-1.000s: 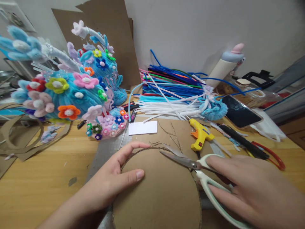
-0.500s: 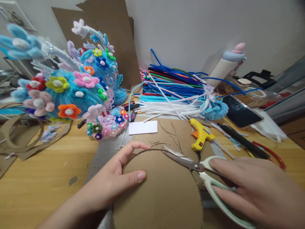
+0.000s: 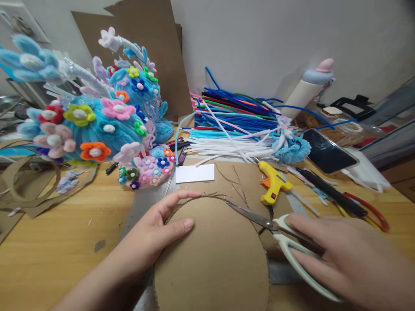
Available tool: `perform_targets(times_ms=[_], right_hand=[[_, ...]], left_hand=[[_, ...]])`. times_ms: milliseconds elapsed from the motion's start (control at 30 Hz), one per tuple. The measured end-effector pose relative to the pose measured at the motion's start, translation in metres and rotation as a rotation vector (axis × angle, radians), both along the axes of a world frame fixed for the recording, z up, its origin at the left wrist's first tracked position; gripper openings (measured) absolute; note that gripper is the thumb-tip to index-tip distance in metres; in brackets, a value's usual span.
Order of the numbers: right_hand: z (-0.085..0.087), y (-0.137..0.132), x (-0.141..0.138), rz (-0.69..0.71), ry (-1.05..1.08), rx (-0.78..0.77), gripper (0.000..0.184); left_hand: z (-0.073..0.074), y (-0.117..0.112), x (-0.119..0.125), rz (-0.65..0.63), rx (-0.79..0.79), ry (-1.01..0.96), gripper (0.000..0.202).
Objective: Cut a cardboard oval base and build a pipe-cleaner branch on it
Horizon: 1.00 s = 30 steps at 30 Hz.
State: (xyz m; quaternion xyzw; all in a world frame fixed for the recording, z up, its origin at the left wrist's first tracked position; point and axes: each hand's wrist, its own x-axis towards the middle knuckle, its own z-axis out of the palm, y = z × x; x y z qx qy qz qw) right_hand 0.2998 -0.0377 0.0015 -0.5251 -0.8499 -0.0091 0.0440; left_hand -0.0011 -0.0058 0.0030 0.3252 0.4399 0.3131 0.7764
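Note:
A round cardboard disc (image 3: 214,255) with a rough, corrugated edge is gripped at its upper left by my left hand (image 3: 162,229). The thumb lies flat on its face and the index finger runs along the far rim. In my right hand (image 3: 343,255) is a pair of scissors (image 3: 270,224) with pale green handles. Their blades look closed together, the tips at the disc's upper right edge. Thin cardboard slivers (image 3: 214,195) lie just beyond the rim.
A yellow glue gun (image 3: 274,183) lies behind the scissors, near a phone (image 3: 327,151). Pipe cleaners (image 3: 233,121) are heaped along the wall. Fuzzy flower-covered blue pieces (image 3: 97,125) stand at the left. A white card (image 3: 194,173) rests on a cardboard sheet (image 3: 223,172).
The scissor blades have gone from parted to closed. The disc and my left hand have shifted slightly away from me and to the left.

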Motion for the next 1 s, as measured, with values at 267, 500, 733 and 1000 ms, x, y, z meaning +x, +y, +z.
perform_targets(times_ms=[267,500,733,1000], right_hand=[[0.010,0.002,-0.019,0.039,-0.003,0.012,0.015],[0.010,0.004,-0.020,0.086,0.012,0.037,0.009],[0.015,0.004,-0.015,0.135,0.055,0.006,0.016],[0.015,0.004,-0.013,0.156,0.068,-0.043,0.017]], left_hand=[[-0.004,-0.002,-0.001,-0.113,0.063,-0.049,0.036],[-0.005,-0.001,-0.002,-0.099,0.089,-0.037,0.035],[-0.005,-0.003,0.000,-0.079,0.113,-0.016,0.034],[-0.004,-0.003,0.000,-0.117,0.135,-0.031,0.033]])
